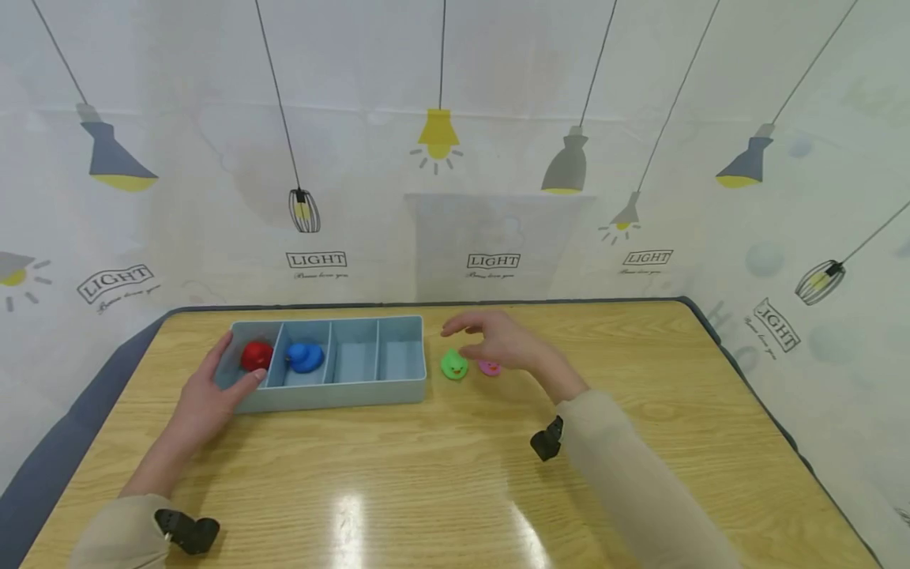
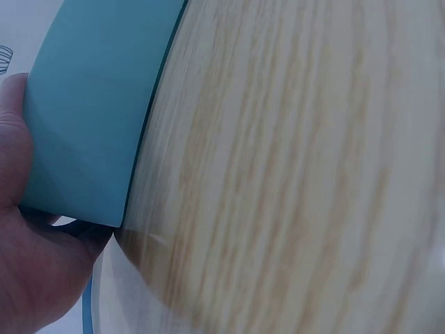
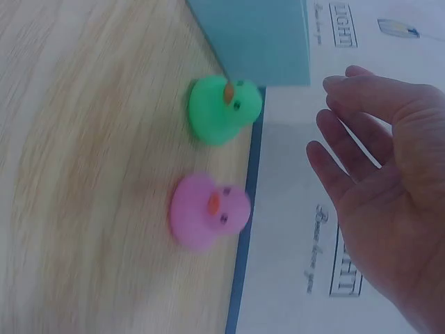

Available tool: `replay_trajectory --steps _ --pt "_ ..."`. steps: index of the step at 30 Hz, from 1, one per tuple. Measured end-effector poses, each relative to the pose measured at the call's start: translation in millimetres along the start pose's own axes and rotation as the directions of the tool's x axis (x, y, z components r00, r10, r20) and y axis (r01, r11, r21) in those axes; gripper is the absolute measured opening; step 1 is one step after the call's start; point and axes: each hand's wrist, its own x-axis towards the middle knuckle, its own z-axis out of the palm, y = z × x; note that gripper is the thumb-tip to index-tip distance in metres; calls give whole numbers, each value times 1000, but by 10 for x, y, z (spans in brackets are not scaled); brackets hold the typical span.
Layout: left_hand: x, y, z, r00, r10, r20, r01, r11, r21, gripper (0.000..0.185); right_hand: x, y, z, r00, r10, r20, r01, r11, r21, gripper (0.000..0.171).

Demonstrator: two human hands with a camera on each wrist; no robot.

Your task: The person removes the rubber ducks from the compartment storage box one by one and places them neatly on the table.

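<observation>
A light-blue tray (image 1: 334, 393) with four compartments lies on the wooden table. A red duck (image 1: 255, 356) sits in its leftmost compartment and a blue duck (image 1: 305, 357) in the one beside it. My left hand (image 1: 213, 389) grips the tray's left end (image 2: 83, 118), thumb on the front wall. Right of the tray stand a green duck (image 1: 453, 365) (image 3: 222, 108) and a pink duck (image 1: 489, 367) (image 3: 207, 212). My right hand (image 1: 498, 338) (image 3: 375, 181) hovers just above them, fingers spread and relaxed, holding nothing.
The tray's two right compartments (image 1: 377, 359) hold nothing. The table (image 1: 441, 474) is edged in dark blue, with a printed curtain close behind and on both sides. Black wrist cameras (image 1: 546, 439) sit on both sleeves.
</observation>
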Motion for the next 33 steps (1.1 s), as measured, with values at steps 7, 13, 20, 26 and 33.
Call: replay_trajectory --steps 7,13,20,26,33 --pt "-9 -37 7 1000 4 -10 -4 1000 -4 96 245 -269 185 999 -33 4 33 996 80 35" --pt "-5 -42 10 1000 4 -13 -4 1000 -9 96 456 -425 359 996 -90 10 90 995 51 33" --pt "-2 -21 -15 1000 -3 -8 3 1000 2 96 701 -552 563 986 -165 28 165 986 -16 33" --pt "-2 16 -17 1000 1 -8 -1 1000 -1 95 876 -667 742 987 -146 66 148 989 -21 36" --pt "12 5 -9 1000 2 -11 -2 1000 -13 95 1044 -820 883 987 -118 109 121 992 -23 37"
